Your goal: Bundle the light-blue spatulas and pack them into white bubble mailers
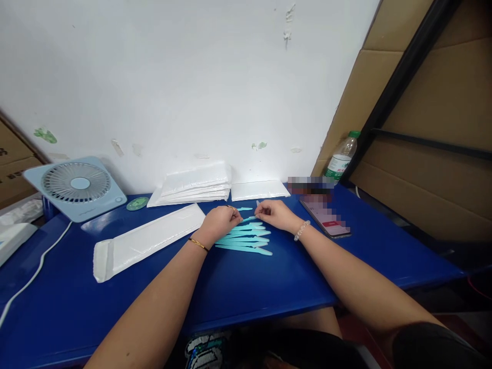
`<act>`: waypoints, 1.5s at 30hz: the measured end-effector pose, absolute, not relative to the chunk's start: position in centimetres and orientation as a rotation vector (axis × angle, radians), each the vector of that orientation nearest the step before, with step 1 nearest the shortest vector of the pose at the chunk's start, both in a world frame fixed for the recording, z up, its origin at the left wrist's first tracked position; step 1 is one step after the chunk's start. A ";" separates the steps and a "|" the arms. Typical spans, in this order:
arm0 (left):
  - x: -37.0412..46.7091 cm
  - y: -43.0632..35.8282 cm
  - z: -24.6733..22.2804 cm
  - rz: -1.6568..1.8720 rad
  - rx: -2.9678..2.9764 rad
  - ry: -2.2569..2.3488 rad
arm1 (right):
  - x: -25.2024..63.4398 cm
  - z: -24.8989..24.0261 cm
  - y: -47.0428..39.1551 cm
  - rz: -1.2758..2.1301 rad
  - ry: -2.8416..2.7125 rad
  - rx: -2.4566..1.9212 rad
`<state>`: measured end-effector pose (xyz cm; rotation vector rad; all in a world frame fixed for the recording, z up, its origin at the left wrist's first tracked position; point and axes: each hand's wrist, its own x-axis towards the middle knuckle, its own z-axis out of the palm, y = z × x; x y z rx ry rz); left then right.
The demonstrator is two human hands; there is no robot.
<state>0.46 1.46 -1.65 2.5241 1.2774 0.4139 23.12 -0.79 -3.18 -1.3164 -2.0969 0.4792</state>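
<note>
My left hand [221,223] is closed in a pinch on a turquoise eyebrow razor [249,219], whose far end points towards my right hand. My right hand [274,214] has its fingertips pressed together close to that end, with a small translucent piece [258,203] showing between them. Below both hands, several turquoise eyebrow razors [246,249] lie fanned out on the blue table [253,287], partly covered by my left hand. Another turquoise razor [245,209] lies just behind my fingers.
A white padded envelope [154,238] lies left of my hands. Behind it are a stack of envelopes [196,184] and another envelope [259,190] against the wall. A blue fan [79,184] stands left; a phone [326,218] and a bottle [340,159] are right.
</note>
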 end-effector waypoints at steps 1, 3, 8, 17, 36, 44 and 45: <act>0.4 1.6 -1.7 0.458 2.529 1.315 | 23.2 -3.3 -0.5 0.392 -2.060 -1.343; 0.3 2.0 -1.9 0.548 2.555 1.425 | 23.1 -3.6 0.3 0.208 -1.982 -1.432; -0.4 3.1 -2.6 0.552 2.521 1.594 | 21.7 -3.9 2.3 0.019 -2.071 -1.636; -1.2 3.6 -3.1 0.552 2.305 1.531 | 23.6 -3.5 2.0 0.297 -2.124 -1.410; -1.1 3.7 -3.1 0.566 2.356 1.500 | 22.2 -4.0 1.7 0.765 -1.917 -1.162; -1.0 2.8 -2.0 0.449 2.374 1.478 | 21.2 -3.3 1.1 0.715 -2.067 -1.194; -1.2 2.6 -1.8 0.424 2.396 1.450 | 21.2 -2.9 0.7 0.695 -2.123 -1.212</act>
